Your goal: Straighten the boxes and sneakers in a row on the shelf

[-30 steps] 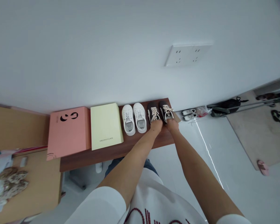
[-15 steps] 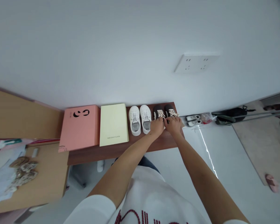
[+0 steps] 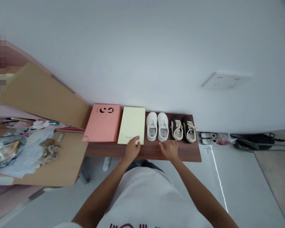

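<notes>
My left hand (image 3: 132, 148) is over the front edge of the pale yellow shoebox (image 3: 133, 123), fingers apart, with nothing held. My right hand (image 3: 169, 149) hovers in front of the shoes, fingers spread and slightly bent, holding nothing. Between the hands and the wall stands a pair of white sneakers (image 3: 152, 126), toes toward the wall. To their right is a pair of dark sneakers (image 3: 177, 127) with cream laces. A pink shoebox (image 3: 104, 123) sits left of the yellow one. All of them rest on a narrow brown wooden bench (image 3: 180, 154).
At left is a desk (image 3: 68, 158) with papers, a patterned scrunchie (image 3: 49, 153) and a brown panel (image 3: 42, 91). More shoes (image 3: 208, 138), a plastic bag (image 3: 224, 139) and a black bag (image 3: 256, 141) lie on the floor at right. A socket plate (image 3: 228, 80) is on the wall.
Both hands have left the dark sneakers. My left hand has moved left to the yellow shoebox; my right hand has drawn back toward the bench's front. The view has shifted left.
</notes>
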Motion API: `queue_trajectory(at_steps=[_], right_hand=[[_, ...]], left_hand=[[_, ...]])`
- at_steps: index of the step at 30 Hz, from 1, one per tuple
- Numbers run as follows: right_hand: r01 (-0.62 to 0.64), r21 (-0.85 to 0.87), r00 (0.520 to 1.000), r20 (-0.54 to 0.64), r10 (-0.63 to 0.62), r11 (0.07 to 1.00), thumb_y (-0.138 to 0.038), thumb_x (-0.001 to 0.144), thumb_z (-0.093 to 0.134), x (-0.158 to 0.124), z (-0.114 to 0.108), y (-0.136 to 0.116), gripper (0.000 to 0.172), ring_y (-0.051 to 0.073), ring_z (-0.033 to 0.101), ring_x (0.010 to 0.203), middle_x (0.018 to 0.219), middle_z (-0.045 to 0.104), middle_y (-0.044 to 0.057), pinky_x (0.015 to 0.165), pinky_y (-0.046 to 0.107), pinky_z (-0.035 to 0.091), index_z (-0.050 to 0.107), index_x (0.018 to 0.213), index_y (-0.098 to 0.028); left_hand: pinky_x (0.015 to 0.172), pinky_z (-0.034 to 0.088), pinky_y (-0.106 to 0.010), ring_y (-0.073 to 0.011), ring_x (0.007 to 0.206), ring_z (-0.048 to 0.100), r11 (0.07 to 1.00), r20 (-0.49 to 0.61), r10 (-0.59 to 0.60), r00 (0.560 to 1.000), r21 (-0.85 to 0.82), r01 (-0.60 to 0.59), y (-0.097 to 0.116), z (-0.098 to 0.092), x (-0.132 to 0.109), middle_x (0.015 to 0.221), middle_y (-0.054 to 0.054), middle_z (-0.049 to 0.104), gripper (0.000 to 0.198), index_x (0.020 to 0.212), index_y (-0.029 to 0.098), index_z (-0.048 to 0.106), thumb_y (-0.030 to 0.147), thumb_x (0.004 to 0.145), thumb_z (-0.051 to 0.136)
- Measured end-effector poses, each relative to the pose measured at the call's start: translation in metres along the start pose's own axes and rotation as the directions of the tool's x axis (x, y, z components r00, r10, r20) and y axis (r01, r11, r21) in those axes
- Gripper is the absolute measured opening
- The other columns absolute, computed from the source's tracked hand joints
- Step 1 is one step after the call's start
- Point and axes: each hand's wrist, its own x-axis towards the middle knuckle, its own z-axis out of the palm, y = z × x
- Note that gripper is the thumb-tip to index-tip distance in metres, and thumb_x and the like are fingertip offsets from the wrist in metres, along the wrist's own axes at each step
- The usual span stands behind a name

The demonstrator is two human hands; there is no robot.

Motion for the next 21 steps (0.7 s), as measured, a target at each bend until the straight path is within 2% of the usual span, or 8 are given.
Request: queue_trajectory(at_steps=[2,5,9,11,15,18,21], right_hand=[[0.003,0.063,0.997,0.082,-0.009,0.998,-0.045,0.095,0.057,-0.012,0.005,-0.020,0.031,0.030,0.061,0.104,0.093,0.077,0.009,0.112,0.051,0.024,0.076,0.084,-0.023],[-0.030,0.190,0.982,0.187,-0.007,0.981,-0.046,0.095,0.057,-0.024,0.013,-0.055,0.029,0.029,0.063,0.103,0.095,0.078,0.007,0.110,0.052,0.031,0.076,0.087,-0.024],[-0.103,0.410,0.963,0.270,-0.012,0.906,-0.043,0.092,0.059,-0.021,0.030,-0.112,0.026,0.027,0.067,0.100,0.100,0.078,0.008,0.100,0.045,0.045,0.075,0.100,-0.024],[-0.167,0.516,0.948,0.319,-0.008,0.840,-0.040,0.092,0.059,-0.015,0.043,-0.141,0.028,0.025,0.069,0.095,0.097,0.077,0.007,0.092,0.040,0.051,0.071,0.111,-0.023],[-0.309,0.594,0.900,0.435,0.026,0.743,-0.033,0.090,0.058,-0.001,0.071,-0.196,0.033,0.020,0.071,0.085,0.092,0.076,0.003,0.087,0.036,0.055,0.065,0.121,-0.022],[-0.348,0.587,0.888,0.457,0.055,0.731,-0.028,0.089,0.060,0.009,0.092,-0.236,0.033,0.020,0.072,0.095,0.106,0.076,0.007,0.095,0.038,0.055,0.066,0.121,-0.020],[-0.386,0.573,0.878,0.468,0.097,0.723,-0.026,0.091,0.057,0.025,0.113,-0.273,0.039,0.024,0.068,0.115,0.127,0.071,0.010,0.106,0.039,0.050,0.065,0.128,-0.020]], left_hand=[[0.108,0.050,-0.044,-0.0259,0.117,0.067,0.994,-0.126,-0.102,0.987,-0.039,0.098,-0.034,-0.027,-0.018,0.119,-0.011,0.074,0.037,0.126,0.019,0.064,0.022,0.091,0.049],[0.109,0.049,-0.047,-0.0275,0.117,0.067,0.961,-0.295,-0.276,0.915,-0.076,0.266,-0.083,-0.068,-0.036,0.119,-0.011,0.074,0.035,0.120,0.019,0.065,0.024,0.089,0.051],[0.110,0.048,-0.046,-0.0279,0.119,0.066,0.911,-0.416,-0.407,0.814,-0.123,0.393,-0.138,-0.124,-0.033,0.122,-0.012,0.072,0.035,0.117,0.018,0.065,0.025,0.085,0.054],[0.110,0.048,-0.044,-0.0267,0.118,0.066,0.899,-0.426,-0.437,0.793,-0.169,0.404,-0.159,-0.149,-0.022,0.123,-0.012,0.072,0.036,0.117,0.019,0.065,0.025,0.084,0.054],[0.104,0.052,-0.042,-0.0248,0.110,0.069,0.878,-0.367,-0.476,0.799,-0.253,0.407,-0.186,-0.187,0.005,0.119,-0.011,0.073,0.033,0.113,0.019,0.066,0.026,0.083,0.056],[0.097,0.055,-0.040,-0.0256,0.106,0.070,0.854,-0.359,-0.513,0.780,-0.306,0.421,-0.205,-0.204,0.027,0.107,-0.011,0.074,0.030,0.107,0.017,0.066,0.025,0.078,0.062],[0.079,0.059,-0.035,-0.0233,0.085,0.073,0.747,-0.267,-0.631,0.728,-0.465,0.476,-0.228,-0.213,0.048,0.081,-0.006,0.073,0.018,0.093,0.017,0.065,0.026,0.078,0.063]])
